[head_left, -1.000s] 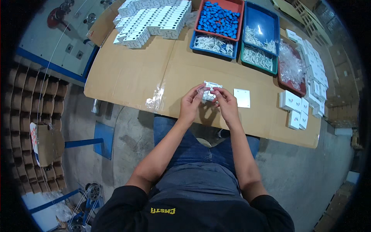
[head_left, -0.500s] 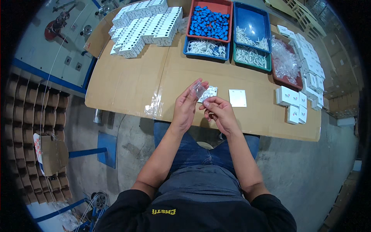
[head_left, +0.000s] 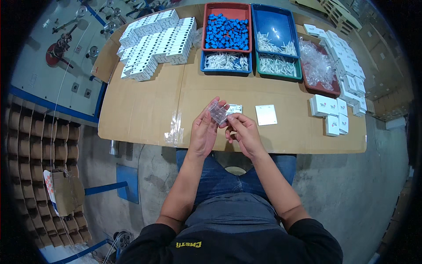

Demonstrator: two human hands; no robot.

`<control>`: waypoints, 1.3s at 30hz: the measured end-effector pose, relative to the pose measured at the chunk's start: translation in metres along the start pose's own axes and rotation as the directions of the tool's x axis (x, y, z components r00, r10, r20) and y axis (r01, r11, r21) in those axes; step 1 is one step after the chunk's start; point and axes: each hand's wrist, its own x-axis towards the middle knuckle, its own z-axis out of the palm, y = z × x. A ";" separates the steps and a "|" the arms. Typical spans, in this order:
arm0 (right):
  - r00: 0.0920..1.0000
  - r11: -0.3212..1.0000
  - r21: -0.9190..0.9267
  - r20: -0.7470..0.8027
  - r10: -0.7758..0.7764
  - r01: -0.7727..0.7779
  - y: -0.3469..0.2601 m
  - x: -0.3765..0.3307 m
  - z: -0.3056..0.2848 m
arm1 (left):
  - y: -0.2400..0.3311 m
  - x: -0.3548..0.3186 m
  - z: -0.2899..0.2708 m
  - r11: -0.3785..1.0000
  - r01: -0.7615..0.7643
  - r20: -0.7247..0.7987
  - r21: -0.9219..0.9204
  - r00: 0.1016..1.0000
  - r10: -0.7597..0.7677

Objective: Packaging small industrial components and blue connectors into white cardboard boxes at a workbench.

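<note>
Across the upper half of the frame spreads the cardboard-covered surface. A block of white boxes fills its upper left; at top centre sits a red tray of small blue pieces. 2 bare forearms rise from the lower edge and slant inward to the centre of the frame. There the left hand is turned palm inward, fingers stretched up, grasping a clear plastic piece between thumb and fingers. The right hand bends in from the right, thumb and forefinger together at the piece's right edge, other fingers curled; whether it grips, I cannot tell. Right of centre lies 1 white square plate. Just behind the fingertips, a white part shows, partly hidden.
</note>
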 end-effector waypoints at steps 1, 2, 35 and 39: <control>1.000 1.000 0.002 -0.003 0.001 -0.001 0.001 0.000 -0.001 | 0.000 0.001 -0.003 1.000 0.004 0.000 0.000 1.000 -0.004; 1.000 1.000 0.001 -0.008 0.001 -0.001 0.002 0.001 -0.001 | -0.001 0.001 -0.006 1.000 0.014 0.012 -0.008 1.000 -0.014; 0.627 0.006 -0.968 -0.168 -0.761 -0.252 -0.114 0.183 -0.252 | -0.077 0.000 -0.142 0.683 0.588 0.359 -0.433 0.808 -0.468; 0.698 -0.065 -0.933 -0.218 -0.682 -0.355 -0.118 0.198 -0.248 | -0.076 0.002 -0.140 0.662 0.604 0.355 -0.444 0.797 -0.488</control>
